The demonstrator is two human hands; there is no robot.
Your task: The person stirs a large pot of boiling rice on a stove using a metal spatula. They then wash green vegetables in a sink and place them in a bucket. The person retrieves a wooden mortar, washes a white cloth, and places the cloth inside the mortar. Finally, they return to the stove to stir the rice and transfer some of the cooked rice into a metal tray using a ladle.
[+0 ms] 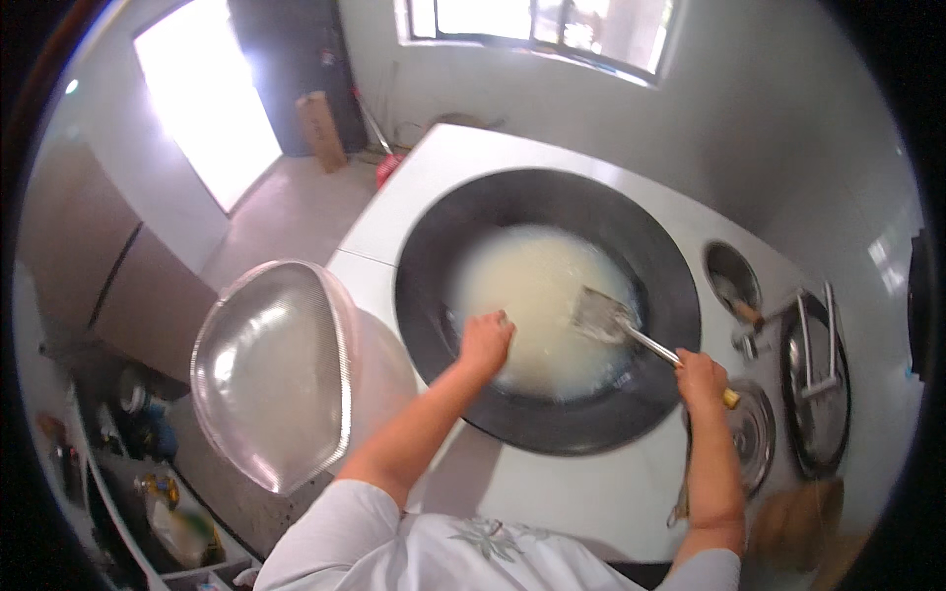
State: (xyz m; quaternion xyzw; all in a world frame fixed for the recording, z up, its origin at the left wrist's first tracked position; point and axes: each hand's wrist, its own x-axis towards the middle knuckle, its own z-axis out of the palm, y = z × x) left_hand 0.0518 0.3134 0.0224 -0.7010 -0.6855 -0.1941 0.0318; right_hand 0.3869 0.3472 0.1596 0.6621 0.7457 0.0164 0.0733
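Note:
A large dark wok (pixel 547 436) is set into a white-tiled counter and holds a cloudy, pale yellowish liquid (pixel 532 281). My right hand (pixel 701 378) grips the handle of a metal wok spatula (pixel 602 316), whose blade lies in the liquid at the right side. Over the wok's left part is my left hand (pixel 486 343), its fingers bent above the edge of the liquid; whether they hold something is too small to tell. A big metal mesh strainer basket (pixel 273 377) stands left of the wok, beside my left forearm.
Right of the wok are a metal bowl (pixel 732 273) with a wooden-handled tool, a faucet (pixel 748 344), a dark-rimmed basin (pixel 813 443) with a metal rack (pixel 819 384), and a round metal lid (pixel 752 436). Shelves (pixel 111 510) with containers stand at lower left. A cardboard piece (pixel 321 133) leans by the door.

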